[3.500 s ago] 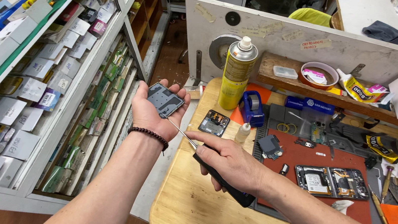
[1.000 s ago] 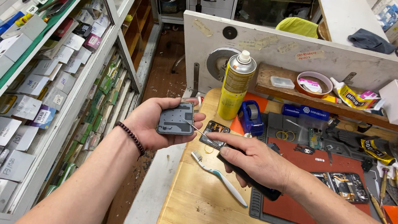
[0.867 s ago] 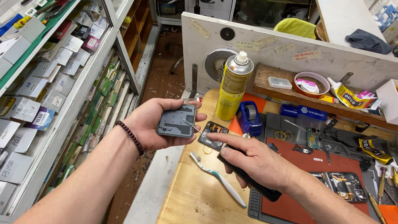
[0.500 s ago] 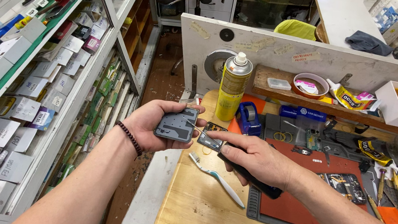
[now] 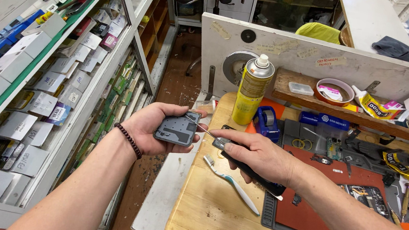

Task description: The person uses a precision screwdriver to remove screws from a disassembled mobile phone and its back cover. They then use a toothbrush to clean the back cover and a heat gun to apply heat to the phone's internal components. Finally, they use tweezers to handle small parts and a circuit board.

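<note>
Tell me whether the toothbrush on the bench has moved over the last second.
No. The toothbrush lies in the same spot on the wooden bench, just left of the dark mat's edge, below the right hand, as a second ago.

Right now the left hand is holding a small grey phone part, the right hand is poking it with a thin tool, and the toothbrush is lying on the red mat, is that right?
Not quite. The head view shows the toothbrush lying on the bare wooden table, beside the red mat, not on it. The rest holds: the left hand holds the grey phone part, and the right hand touches it with the thin tool.
</note>
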A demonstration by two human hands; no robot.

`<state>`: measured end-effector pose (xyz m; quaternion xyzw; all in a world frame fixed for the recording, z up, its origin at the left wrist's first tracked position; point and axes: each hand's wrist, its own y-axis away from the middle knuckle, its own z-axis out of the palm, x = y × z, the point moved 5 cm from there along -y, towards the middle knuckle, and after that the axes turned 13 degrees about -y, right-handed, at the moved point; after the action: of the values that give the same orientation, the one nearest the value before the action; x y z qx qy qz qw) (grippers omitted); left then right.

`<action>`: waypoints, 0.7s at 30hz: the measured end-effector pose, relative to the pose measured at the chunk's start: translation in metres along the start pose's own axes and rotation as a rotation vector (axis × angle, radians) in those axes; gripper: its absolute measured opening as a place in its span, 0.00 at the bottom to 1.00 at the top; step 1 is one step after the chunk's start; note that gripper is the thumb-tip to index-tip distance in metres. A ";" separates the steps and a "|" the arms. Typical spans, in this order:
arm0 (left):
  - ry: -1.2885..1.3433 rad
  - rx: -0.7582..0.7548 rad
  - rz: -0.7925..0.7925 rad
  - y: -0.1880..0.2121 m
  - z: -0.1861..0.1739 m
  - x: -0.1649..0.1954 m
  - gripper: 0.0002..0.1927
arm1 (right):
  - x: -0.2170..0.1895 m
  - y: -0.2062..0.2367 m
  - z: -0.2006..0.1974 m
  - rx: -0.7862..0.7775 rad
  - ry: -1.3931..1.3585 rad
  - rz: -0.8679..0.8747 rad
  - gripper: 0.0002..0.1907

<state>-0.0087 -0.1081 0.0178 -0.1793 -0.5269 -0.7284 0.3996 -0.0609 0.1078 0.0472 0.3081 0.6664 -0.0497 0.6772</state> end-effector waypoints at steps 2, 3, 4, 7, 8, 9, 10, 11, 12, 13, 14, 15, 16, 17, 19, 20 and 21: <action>-0.004 -0.002 0.006 0.003 -0.002 0.000 0.22 | 0.000 0.000 0.002 -0.004 -0.011 0.016 0.27; -0.012 -0.018 0.009 0.004 -0.002 0.000 0.22 | 0.000 0.000 0.003 -0.004 -0.016 0.023 0.27; -0.021 -0.033 0.013 0.006 -0.002 0.000 0.22 | 0.000 0.000 0.004 -0.014 -0.034 0.024 0.27; -0.026 -0.008 -0.003 0.007 -0.003 0.000 0.22 | -0.002 0.001 0.006 -0.030 -0.077 0.033 0.27; -0.023 0.014 -0.012 0.007 -0.004 0.000 0.22 | -0.003 0.001 0.006 -0.032 -0.084 0.039 0.27; -0.024 0.019 -0.008 0.008 -0.004 0.001 0.22 | -0.004 0.000 0.006 -0.034 -0.091 0.044 0.27; -0.025 0.023 -0.006 0.008 -0.004 0.001 0.22 | -0.005 0.001 0.006 -0.031 -0.096 0.049 0.27; -0.027 0.026 -0.004 0.008 -0.004 0.002 0.21 | -0.005 0.001 0.006 -0.028 -0.101 0.053 0.28; -0.023 0.026 0.007 0.008 -0.004 0.002 0.22 | -0.006 0.001 0.006 -0.025 -0.105 0.055 0.28; -0.019 0.027 0.019 0.008 -0.005 0.003 0.22 | -0.007 0.001 0.007 -0.027 -0.139 0.052 0.28; -0.014 0.028 0.031 0.008 -0.006 0.003 0.22 | -0.006 0.002 0.008 -0.029 -0.172 0.051 0.28; 0.006 -0.018 0.047 0.008 -0.004 0.005 0.22 | -0.006 0.004 0.008 -0.029 -0.207 0.051 0.28; 0.027 -0.062 0.064 0.006 -0.002 0.008 0.22 | -0.005 0.005 0.010 -0.042 -0.324 0.039 0.29; 0.049 -0.103 0.085 0.006 -0.002 0.011 0.22 | -0.005 0.005 0.013 -0.060 -0.439 0.026 0.30; 0.059 -0.134 0.103 0.003 -0.002 0.018 0.22 | -0.005 0.004 0.016 -0.112 -0.626 -0.001 0.31; 0.064 -0.153 0.109 0.001 -0.001 0.020 0.22 | -0.005 0.004 0.016 -0.143 -0.699 -0.013 0.31; 0.080 -0.166 0.105 -0.001 -0.001 0.021 0.22 | -0.004 0.004 0.017 -0.174 -0.773 -0.024 0.32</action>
<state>-0.0222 -0.1173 0.0318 -0.2100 -0.4382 -0.7542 0.4416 -0.0448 0.1016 0.0514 0.2003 0.3676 -0.1133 0.9011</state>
